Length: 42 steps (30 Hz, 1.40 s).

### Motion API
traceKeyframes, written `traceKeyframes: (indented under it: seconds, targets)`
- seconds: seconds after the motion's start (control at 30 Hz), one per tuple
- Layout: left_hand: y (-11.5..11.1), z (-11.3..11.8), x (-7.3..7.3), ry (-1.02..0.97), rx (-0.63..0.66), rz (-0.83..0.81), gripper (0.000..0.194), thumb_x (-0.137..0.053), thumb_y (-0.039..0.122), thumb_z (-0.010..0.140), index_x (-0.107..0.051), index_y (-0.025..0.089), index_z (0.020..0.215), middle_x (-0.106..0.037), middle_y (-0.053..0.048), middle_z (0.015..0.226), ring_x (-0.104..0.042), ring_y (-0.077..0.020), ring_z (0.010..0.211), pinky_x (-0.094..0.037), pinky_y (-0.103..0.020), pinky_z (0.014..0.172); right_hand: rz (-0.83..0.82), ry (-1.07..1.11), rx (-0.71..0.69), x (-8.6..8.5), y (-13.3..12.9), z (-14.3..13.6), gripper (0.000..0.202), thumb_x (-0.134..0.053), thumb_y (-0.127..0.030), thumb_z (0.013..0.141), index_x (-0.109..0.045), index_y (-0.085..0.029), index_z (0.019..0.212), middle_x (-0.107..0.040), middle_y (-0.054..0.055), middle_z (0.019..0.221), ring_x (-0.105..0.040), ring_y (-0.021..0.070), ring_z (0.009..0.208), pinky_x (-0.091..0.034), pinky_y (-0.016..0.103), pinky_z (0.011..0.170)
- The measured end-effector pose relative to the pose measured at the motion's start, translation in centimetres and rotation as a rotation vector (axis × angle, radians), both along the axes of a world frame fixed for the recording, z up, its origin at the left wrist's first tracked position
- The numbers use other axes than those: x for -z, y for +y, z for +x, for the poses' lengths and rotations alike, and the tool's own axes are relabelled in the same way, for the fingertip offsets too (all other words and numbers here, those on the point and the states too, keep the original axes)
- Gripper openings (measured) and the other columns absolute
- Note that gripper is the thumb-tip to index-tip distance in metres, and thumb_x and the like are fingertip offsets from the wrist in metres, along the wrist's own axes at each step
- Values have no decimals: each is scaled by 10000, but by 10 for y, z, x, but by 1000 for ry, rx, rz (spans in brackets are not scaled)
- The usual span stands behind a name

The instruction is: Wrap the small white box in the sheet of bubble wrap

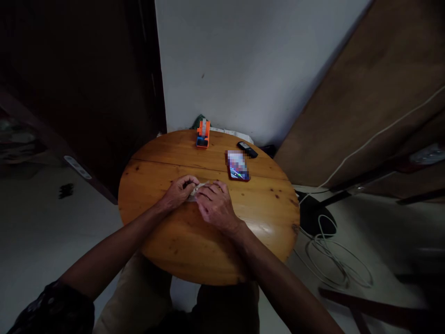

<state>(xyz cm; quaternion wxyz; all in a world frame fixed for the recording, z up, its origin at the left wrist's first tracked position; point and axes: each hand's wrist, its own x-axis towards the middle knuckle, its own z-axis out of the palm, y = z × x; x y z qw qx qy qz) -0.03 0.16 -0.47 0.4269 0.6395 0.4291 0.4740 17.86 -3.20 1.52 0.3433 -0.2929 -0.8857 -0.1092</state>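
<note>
Both hands meet over a small whitish, partly see-through packet (193, 192) on the round wooden table. Thumb and forefinger of my left hand (178, 191) pinch its left end. From the right, my right hand (216, 202) lies over the packet with bent fingers gripping its other end. Those fingers cover much of it, so what the packet holds cannot be made out. Beyond my right hand lies a phone (238, 166) with a lit, partly blurred screen.
An orange and blue tape dispenser (203, 133) stands near the far edge of the wooden table (174, 255). A black handset or remote (247, 149) lies behind the phone. The wall (243, 69) rises behind the table. Coiled pale cable (327, 250) lies on the floor at right.
</note>
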Motion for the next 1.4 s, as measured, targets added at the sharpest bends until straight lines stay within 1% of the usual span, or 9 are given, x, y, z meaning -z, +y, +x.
traceKeyframes:
  seconds: [0.1, 0.23, 0.33, 0.53, 0.7, 0.87, 1.03, 1.17, 1.4]
  targets:
    - [1, -1, 1, 8, 2, 2, 196, -593, 337, 811, -665, 175, 894, -670, -25, 847, -608, -159, 788, -489, -269, 757, -69, 171, -44, -8, 0, 3, 131, -590, -166, 899, -701, -233, 884, -771, 18, 962, -656, 199, 941, -411, 429, 987]
    - [1, -2, 3, -13, -9, 24, 198, -621, 343, 805, -674, 176, 897, -707, -61, 1002, -640, -188, 931, -501, -300, 857, -141, 445, 112, -16, 8, 18, 156, -548, -202, 924, -698, -239, 912, -760, 35, 948, -683, 215, 935, -465, 413, 893]
    - [0, -2, 3, -28, -9, 9, 247, -639, 343, 809, -673, 179, 990, -710, -65, 1046, -639, -190, 953, -500, -309, 876, -168, 526, 180, -13, 16, 28, 148, -548, -209, 908, -691, -244, 923, -754, 37, 957, -689, 228, 955, -483, 413, 892]
    - [-1, -1, 4, -116, 6, -14, 477, -681, 326, 796, -570, 188, 1239, -687, -66, 1091, -632, -170, 983, -495, -292, 879, -305, 479, 163, -4, 21, 29, 229, -588, -213, 860, -676, -210, 1071, -732, 84, 1092, -661, 258, 1048, -514, 420, 926]
    - [0, -2, 6, -122, 16, -13, 564, -693, 306, 796, -517, 186, 1317, -679, -78, 1121, -636, -162, 987, -501, -276, 842, -456, 428, 136, 2, 26, 29, 330, -611, -191, 813, -658, -228, 1138, -705, 90, 1176, -640, 266, 1117, -523, 433, 964]
    - [0, -1, 7, -125, 20, -14, 566, -675, 288, 804, -508, 181, 1334, -679, -84, 1141, -638, -165, 1014, -506, -277, 856, -450, 372, 97, 8, 32, 24, 432, -596, -140, 787, -642, -218, 1210, -673, 101, 1261, -611, 262, 1196, -488, 437, 1024]
    - [0, 0, 5, -102, 26, -8, 552, -661, 265, 802, -518, 179, 1329, -679, -78, 1124, -634, -165, 1023, -494, -279, 879, -390, 330, 92, 4, 38, 16, 393, -603, -155, 823, -659, -213, 1208, -654, 105, 1316, -605, 258, 1212, -476, 432, 1019]
    - [0, 2, 4, -135, 35, -15, 540, -657, 256, 801, -518, 178, 1317, -665, -72, 1102, -644, -155, 957, -501, -279, 850, -322, 264, 119, -4, 42, 11, 151, -601, -212, 909, -732, -232, 981, -680, 80, 1260, -617, 249, 1161, -463, 423, 1000]
    - [2, 5, 8, -155, 16, -23, 514, -660, 257, 803, -537, 189, 1298, -643, -28, 988, -625, -121, 785, -491, -253, 748, -307, 147, 98, -12, 35, 9, 176, -612, -268, 962, -780, -257, 912, -742, 33, 971, -621, 217, 966, -431, 385, 882]
